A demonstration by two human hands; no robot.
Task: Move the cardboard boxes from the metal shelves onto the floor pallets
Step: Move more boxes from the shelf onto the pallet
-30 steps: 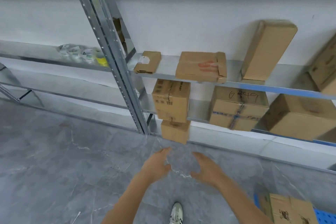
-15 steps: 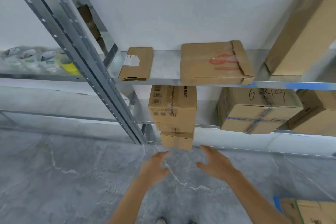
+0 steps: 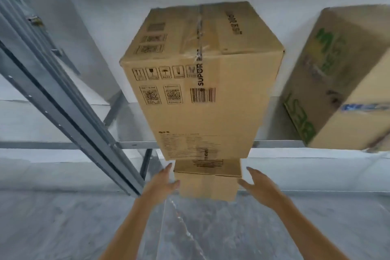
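Observation:
A tall cardboard box (image 3: 200,82) with barcodes and printed symbols stands on a low metal shelf (image 3: 135,144), its front hanging over the shelf edge. Below it a smaller cardboard box (image 3: 207,183) sits on the shelf level underneath. My left hand (image 3: 161,186) reaches toward the small box's left side with straight fingers, the thumb close to its corner. My right hand (image 3: 259,186) is spread beside the small box's right side, a small gap between them. Neither hand grips anything.
A larger cardboard box with green print (image 3: 337,82) leans on the same shelf at the right. A slanted metal shelf upright (image 3: 69,110) runs down the left to the grey marble floor (image 3: 63,224). A white wall lies behind the shelves.
The view has moved in close and low toward the stacked boxes. Both hands have gone forward from the floor area to either side of the small lower box.

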